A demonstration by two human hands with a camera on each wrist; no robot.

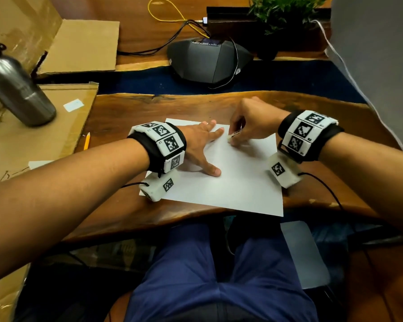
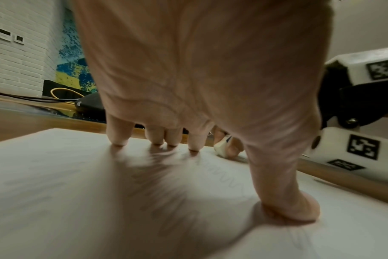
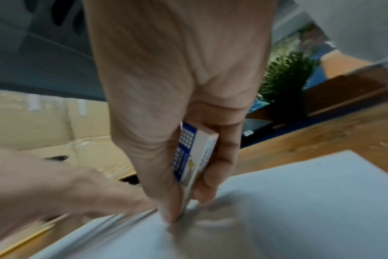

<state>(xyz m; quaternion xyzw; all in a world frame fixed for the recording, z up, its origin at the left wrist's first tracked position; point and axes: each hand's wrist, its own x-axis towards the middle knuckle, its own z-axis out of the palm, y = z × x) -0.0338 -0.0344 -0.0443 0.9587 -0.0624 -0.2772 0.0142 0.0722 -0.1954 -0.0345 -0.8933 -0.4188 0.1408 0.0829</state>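
A white sheet of paper [image 1: 237, 182] lies on the wooden desk [image 1: 130, 108] in front of me. My left hand [image 1: 203, 145] lies flat on its left part, fingers spread and straight, thumb [image 2: 295, 208] pressing down. My right hand [image 1: 244, 133] pinches a white eraser [image 1: 234, 135] in a blue-and-white sleeve [image 3: 188, 152] between thumb and fingers. The eraser's tip touches the paper near its far edge, just right of my left fingertips [image 2: 194, 145]. Faint pencil scribbles [image 2: 228, 180] show on the paper in the left wrist view.
A yellow pencil [image 1: 87, 141] lies left of the paper beside flattened cardboard [image 1: 44, 126]. A steel bottle [image 1: 16, 87] stands on that cardboard. A dark conference phone [image 1: 207, 61] with cables and a potted plant [image 1: 282, 15] sit further back.
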